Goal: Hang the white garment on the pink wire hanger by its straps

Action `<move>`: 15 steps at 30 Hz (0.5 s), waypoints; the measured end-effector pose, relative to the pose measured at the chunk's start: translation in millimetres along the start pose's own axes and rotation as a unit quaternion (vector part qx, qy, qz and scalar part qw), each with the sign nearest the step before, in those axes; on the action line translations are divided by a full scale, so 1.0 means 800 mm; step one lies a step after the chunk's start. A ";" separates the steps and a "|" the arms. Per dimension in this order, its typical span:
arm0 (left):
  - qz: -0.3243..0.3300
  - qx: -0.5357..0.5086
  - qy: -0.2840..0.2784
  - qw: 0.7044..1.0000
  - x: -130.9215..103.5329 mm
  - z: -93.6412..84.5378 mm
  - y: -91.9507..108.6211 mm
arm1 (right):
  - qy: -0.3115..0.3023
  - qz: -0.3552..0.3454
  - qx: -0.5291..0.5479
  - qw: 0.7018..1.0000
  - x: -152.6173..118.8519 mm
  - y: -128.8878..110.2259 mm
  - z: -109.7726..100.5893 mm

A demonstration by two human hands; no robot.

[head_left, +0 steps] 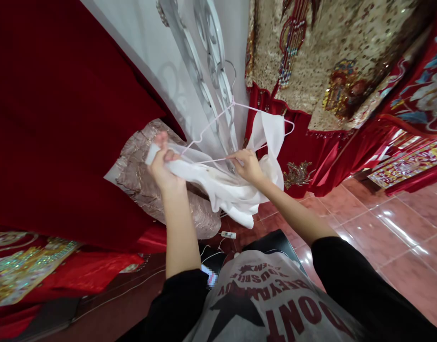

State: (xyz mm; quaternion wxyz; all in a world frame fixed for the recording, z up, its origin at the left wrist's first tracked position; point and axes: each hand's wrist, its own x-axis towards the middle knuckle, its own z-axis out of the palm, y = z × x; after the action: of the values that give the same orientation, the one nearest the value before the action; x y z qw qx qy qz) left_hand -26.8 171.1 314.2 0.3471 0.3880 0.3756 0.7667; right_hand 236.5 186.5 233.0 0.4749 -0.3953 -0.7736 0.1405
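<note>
A pale pink clothes hanger (215, 116) hangs in front of me, its hook near a white scrollwork metal frame (204, 80). A sheer white garment (236, 194) drapes over the hanger's right shoulder by a strap-like loop and sags below it. At the hanger's left end, my left hand (165, 164) pinches the white fabric, thumb and fingers bent round it. My right hand (247, 165) is closed on the thin lower bar of the hanger, near its middle. The palm side of that hand is hidden.
Dark red cloth (69, 118) hangs to the left, with a crinkled pinkish fabric (143, 166) beside it. Gold sequined garments (332, 52) hang at the right. Below are a black seat (278, 244), a small white device with cables (228, 234) and red floor tiles (364, 228).
</note>
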 end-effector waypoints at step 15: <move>-0.066 -0.018 0.038 0.997 -0.057 0.025 -0.013 | 0.021 -0.032 0.024 0.999 0.006 -0.013 0.000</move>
State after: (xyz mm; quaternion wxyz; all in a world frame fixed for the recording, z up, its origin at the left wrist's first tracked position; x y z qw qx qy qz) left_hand 13.8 144.3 298.7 0.3896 0.3265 0.3995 0.7629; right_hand 230.7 183.3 241.9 0.5042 -0.3616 -0.7724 0.1354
